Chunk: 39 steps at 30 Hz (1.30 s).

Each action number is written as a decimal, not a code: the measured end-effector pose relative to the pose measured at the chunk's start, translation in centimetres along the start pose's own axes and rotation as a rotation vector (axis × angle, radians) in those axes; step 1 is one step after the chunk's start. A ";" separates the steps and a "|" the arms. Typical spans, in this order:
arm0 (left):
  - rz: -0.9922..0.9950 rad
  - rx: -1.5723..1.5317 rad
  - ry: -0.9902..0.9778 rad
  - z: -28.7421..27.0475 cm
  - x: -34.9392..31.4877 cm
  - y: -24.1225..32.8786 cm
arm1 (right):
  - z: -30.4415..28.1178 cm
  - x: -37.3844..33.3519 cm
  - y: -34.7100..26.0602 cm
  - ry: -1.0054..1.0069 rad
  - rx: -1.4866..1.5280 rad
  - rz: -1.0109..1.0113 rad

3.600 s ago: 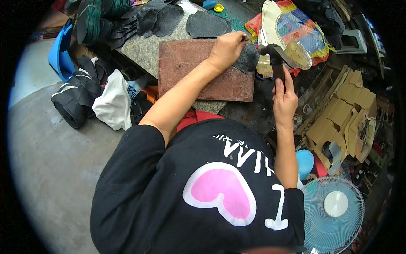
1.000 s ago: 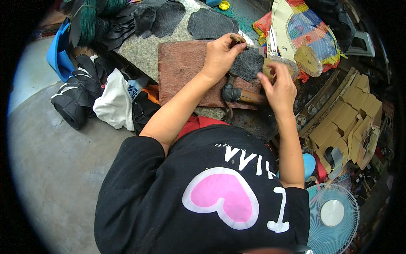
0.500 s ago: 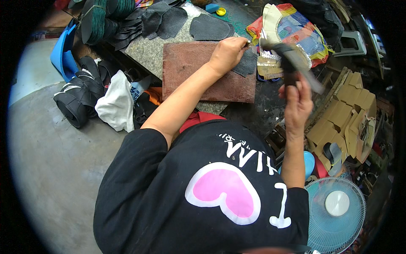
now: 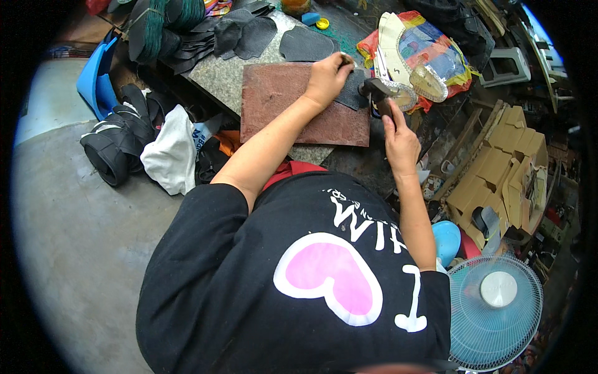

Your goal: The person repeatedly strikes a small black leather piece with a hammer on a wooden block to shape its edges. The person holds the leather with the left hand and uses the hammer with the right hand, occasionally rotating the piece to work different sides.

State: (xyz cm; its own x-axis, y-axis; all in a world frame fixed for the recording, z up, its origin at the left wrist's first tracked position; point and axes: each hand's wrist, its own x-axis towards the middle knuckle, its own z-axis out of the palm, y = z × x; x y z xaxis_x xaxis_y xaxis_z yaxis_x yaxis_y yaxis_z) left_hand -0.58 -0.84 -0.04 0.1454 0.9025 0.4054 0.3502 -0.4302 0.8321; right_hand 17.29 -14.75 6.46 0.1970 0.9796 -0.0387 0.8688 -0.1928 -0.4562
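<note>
My left hand [image 4: 326,81] is closed in a pinch above the red-brown board [image 4: 274,100]. What its fingertips hold is too small to make out. Beneath and beside those fingers lies a black textured leather piece [image 4: 353,93], at the board's right side. My right hand [image 4: 402,142] grips a hammer [image 4: 376,91] by its dark handle. The hammer's head is over the leather piece's right edge, close to my left fingers; whether it touches is unclear.
The board rests on a stone slab [image 4: 212,75]. More black leather pieces [image 4: 254,36] lie behind it. Pale shoe-shaped patterns [image 4: 391,40] sit on a colourful plastic bag [image 4: 430,38]. Cardboard [image 4: 492,168] and a fan [image 4: 495,318] stand at right; black rolls [image 4: 106,156] at left.
The hammer has come down and leftward from a raised, blurred position to beside the leather piece. My left hand has shifted slightly left, still pinching.
</note>
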 end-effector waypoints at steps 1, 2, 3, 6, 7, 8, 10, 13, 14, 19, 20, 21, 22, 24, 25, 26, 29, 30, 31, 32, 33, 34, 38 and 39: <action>-0.116 -0.121 -0.008 0.0 0.0 -0.1 | 0.3 -0.1 -0.2 0.005 -0.025 0.037; -0.222 -0.242 -0.015 0.0 0.1 -0.2 | 0.5 -0.3 -0.4 0.012 -0.030 0.038; -0.328 -0.362 -0.023 0.0 0.2 -0.3 | 0.6 -0.3 -0.5 0.020 -0.035 0.040; -0.344 -0.431 -0.038 0.0 0.4 -0.6 | 0.7 -0.3 -0.7 0.029 -0.005 0.038; -0.375 -0.442 -0.047 0.1 0.4 -0.8 | 0.6 -0.3 -0.6 0.027 0.000 0.044; -0.379 -0.520 0.001 0.2 0.5 -0.8 | 0.5 -0.3 -0.6 0.030 0.006 0.034; -0.435 -0.660 0.086 0.3 0.5 -1.0 | 0.4 -0.4 -0.4 0.032 0.021 0.009; -0.382 -0.425 -0.082 0.3 0.4 -1.0 | 0.7 -0.3 -0.2 0.023 0.020 0.033; -0.377 -0.439 -0.084 0.3 0.4 -1.0 | 0.7 -0.3 -0.1 0.008 0.012 0.059; -0.361 -0.321 -0.108 0.1 0.5 -0.6 | -0.8 0.4 -1.4 -0.028 0.084 0.173; -0.258 -0.238 -0.097 0.0 0.7 -0.6 | -1.7 0.6 -1.9 0.050 0.201 0.068; -0.188 -0.144 -0.100 -0.2 0.8 -0.5 | -2.8 0.7 -2.5 0.069 0.289 0.087; -0.112 -0.050 -0.099 -0.3 0.8 -0.4 | -4.0 0.7 -2.9 0.100 0.504 0.033; 0.018 0.033 -0.141 -0.3 1.1 -0.2 | -5.8 0.9 -3.7 0.251 0.677 -0.149; 0.075 0.084 -0.168 -0.2 1.3 0.0 | -6.3 1.0 -3.9 0.315 0.759 -0.227; 0.169 0.109 -0.149 0.0 1.4 0.2 | -6.0 1.3 -4.1 0.448 0.792 -0.354; 0.318 0.188 -0.136 0.4 1.4 0.6 | -3.6 2.3 -3.5 0.448 0.379 -0.407; 0.311 0.198 -0.133 0.6 1.4 0.6 | -3.1 2.0 -2.6 0.114 0.132 -0.017; 0.304 0.212 -0.139 0.7 1.3 0.6 | -1.9 1.9 -2.0 0.096 0.424 0.205; 0.283 0.193 -0.104 0.7 1.6 0.4 | -1.7 1.7 -1.0 0.144 0.256 0.079; 0.256 0.175 -0.079 0.7 1.5 0.2 | -1.3 1.4 -0.2 0.167 0.065 0.059; 0.218 0.153 -0.064 0.7 1.0 0.0 | -0.6 0.9 0.1 0.121 0.063 0.046; -0.028 0.089 -0.054 0.8 0.7 -0.7 | 0.6 -0.1 0.2 0.031 -0.026 0.069; -0.132 -0.114 -0.017 0.8 0.8 -0.8 | 0.8 -0.2 -0.1 0.024 0.004 0.054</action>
State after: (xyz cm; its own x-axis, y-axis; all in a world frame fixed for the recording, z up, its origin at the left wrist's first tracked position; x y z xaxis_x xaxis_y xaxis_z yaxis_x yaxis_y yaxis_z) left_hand -0.01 0.29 -0.68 0.1206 0.9511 0.2843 0.2603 -0.3067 0.9155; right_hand 16.86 -14.85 5.80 0.2549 0.9660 -0.0420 0.8546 -0.2454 -0.4577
